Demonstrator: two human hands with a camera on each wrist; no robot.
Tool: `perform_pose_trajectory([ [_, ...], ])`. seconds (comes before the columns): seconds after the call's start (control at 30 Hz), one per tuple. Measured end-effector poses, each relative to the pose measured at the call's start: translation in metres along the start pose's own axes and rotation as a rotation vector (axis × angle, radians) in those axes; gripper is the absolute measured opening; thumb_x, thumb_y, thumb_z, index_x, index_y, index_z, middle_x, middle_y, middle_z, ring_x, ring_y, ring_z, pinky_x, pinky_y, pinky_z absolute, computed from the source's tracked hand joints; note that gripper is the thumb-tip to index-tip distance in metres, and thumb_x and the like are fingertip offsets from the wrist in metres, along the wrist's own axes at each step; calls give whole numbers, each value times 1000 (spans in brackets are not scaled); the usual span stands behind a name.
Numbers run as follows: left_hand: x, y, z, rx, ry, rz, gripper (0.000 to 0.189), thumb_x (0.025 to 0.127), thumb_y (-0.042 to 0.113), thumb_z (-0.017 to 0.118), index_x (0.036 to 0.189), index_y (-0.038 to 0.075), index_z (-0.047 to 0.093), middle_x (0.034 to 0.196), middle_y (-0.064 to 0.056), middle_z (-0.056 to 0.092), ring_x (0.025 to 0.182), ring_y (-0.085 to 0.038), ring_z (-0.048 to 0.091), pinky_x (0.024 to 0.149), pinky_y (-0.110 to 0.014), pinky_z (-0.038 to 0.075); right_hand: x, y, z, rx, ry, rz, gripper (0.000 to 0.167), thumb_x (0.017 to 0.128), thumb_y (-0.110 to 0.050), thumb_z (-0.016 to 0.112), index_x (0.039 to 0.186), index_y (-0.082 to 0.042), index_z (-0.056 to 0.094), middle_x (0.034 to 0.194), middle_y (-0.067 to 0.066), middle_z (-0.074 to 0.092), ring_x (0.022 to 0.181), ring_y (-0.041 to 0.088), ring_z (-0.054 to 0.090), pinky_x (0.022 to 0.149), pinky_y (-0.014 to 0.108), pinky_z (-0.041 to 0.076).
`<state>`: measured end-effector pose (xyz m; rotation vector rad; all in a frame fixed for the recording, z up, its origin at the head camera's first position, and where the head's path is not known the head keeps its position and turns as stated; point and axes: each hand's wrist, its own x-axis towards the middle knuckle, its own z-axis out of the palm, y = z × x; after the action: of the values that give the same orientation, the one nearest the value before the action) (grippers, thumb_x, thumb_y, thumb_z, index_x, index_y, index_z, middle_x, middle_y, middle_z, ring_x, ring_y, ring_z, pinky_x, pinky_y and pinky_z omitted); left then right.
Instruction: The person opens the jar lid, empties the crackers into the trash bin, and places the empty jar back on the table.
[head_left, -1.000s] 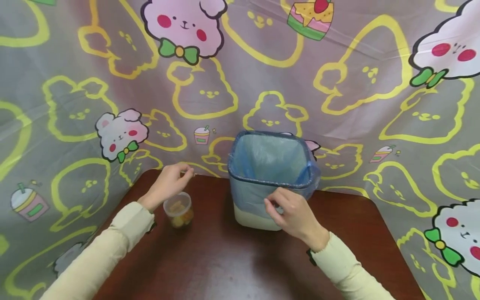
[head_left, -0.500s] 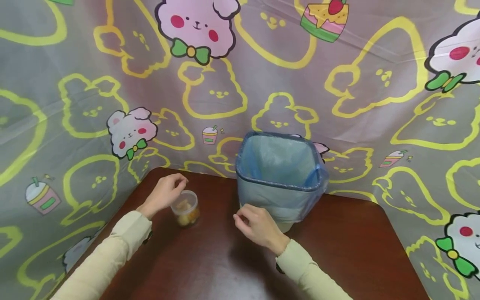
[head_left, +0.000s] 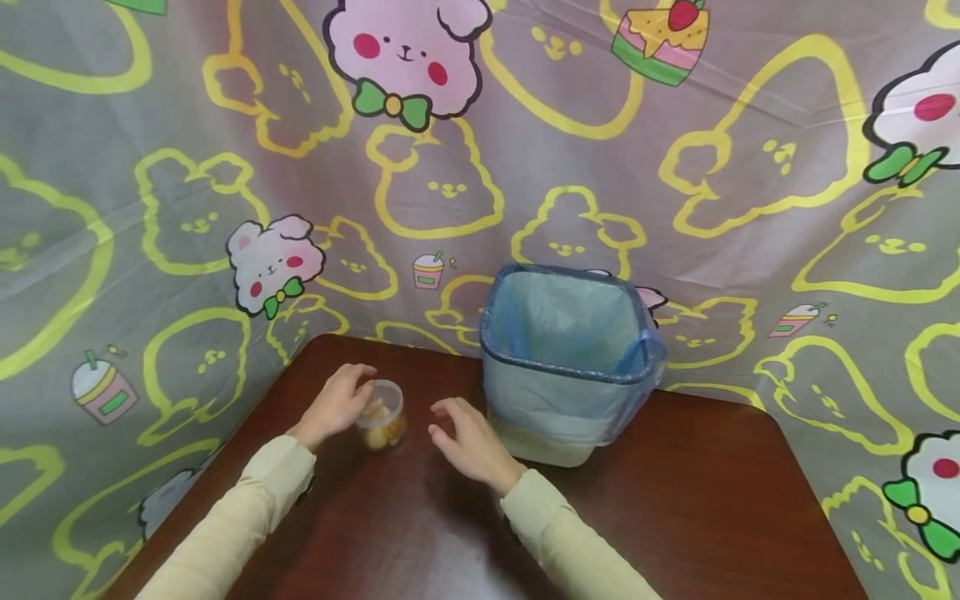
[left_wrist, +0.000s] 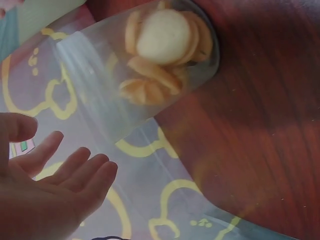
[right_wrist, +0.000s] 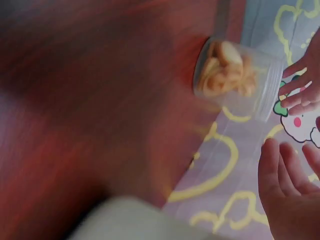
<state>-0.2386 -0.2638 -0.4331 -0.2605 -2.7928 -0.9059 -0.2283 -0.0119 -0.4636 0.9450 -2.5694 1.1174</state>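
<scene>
A clear plastic jar (head_left: pixel 384 419) stands on the brown table, partly filled with golden cookies (left_wrist: pixel 162 45). My left hand (head_left: pixel 339 400) is just left of the jar, fingertips close to its rim in the head view, fingers apart and holding nothing. To the jar's right, my right hand (head_left: pixel 471 442) reaches toward it with loosely extended fingers and nothing in them. The left wrist view has the left-hand fingers (left_wrist: pixel 95 172) relaxed beside the jar's upper end. Both hands flank the jar (right_wrist: pixel 235 75) in the right wrist view.
A pale bin (head_left: pixel 555 450) lined with a blue plastic bag (head_left: pixel 566 392) stands at the back, right of the jar. Behind the table (head_left: pixel 720 500) hangs a grey patterned curtain (head_left: pixel 450 75) that also runs down both sides.
My right hand has moved left from in front of the bin toward the jar, its fingers opening. The left hand has lowered toward the jar, fingers spreading. The view has shifted slightly.
</scene>
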Motion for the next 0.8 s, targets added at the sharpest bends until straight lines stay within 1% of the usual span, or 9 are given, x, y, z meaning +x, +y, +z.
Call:
perform_pose_trajectory([
  [0.13, -1, -3, 5, -3, -1, -22, 33, 99, 12, 44, 124, -7, 55, 123, -25, 55, 114, -37, 54, 93, -51, 45, 7, -7, 15, 83, 27, 69, 29, 92, -22, 59, 118, -10, 60, 109, 6, 64, 99, 19, 62, 86, 29, 51],
  [0.23, -1, -4, 9, -3, -7, -35, 35, 99, 12, 42, 126, -8, 53, 124, -26, 54, 114, -38, 53, 94, -52, 45, 12, -12, 24, 125, 28, 105, 36, 93, -22, 58, 125, -6, 57, 116, 11, 62, 106, 23, 61, 90, 33, 50],
  [0.37, -1, -4, 13, -3, -12, -58, 36, 98, 12, 43, 127, -7, 52, 126, -26, 53, 115, -39, 53, 96, -52, 44, 16, -17, 33, 152, -26, 136, 49, 94, -26, 56, 137, -3, 48, 130, 15, 56, 116, 29, 57, 97, 38, 48],
  [0.43, -2, -4, 15, -6, -25, -72, 37, 99, 13, 43, 129, -7, 52, 128, -27, 52, 116, -39, 53, 97, -53, 44, 18, -19, 37, 171, -53, 161, 54, 94, -28, 55, 140, -2, 44, 135, 17, 53, 120, 31, 55, 99, 40, 47],
  [0.53, -2, -3, 17, -16, -38, -89, 38, 99, 15, 43, 130, -5, 51, 130, -26, 50, 118, -39, 52, 98, -53, 43, 20, -21, 42, 239, -73, 208, 58, 94, -29, 56, 142, 1, 42, 139, 19, 51, 121, 35, 55, 101, 43, 47],
  [0.63, -1, -3, 18, -22, -37, -95, 38, 99, 16, 42, 131, -5, 50, 130, -26, 50, 118, -39, 52, 99, -53, 43, 22, -23, 47, 311, -80, 255, 59, 95, -28, 56, 142, 3, 40, 141, 21, 50, 120, 35, 57, 99, 44, 48],
  [0.8, -1, -5, 20, -9, -14, -90, 38, 98, 14, 44, 130, -7, 51, 128, -26, 52, 116, -38, 53, 99, -51, 43, 25, -29, 51, 384, -93, 313, 61, 96, -30, 54, 147, -1, 35, 144, 18, 49, 120, 31, 59, 98, 42, 49],
])
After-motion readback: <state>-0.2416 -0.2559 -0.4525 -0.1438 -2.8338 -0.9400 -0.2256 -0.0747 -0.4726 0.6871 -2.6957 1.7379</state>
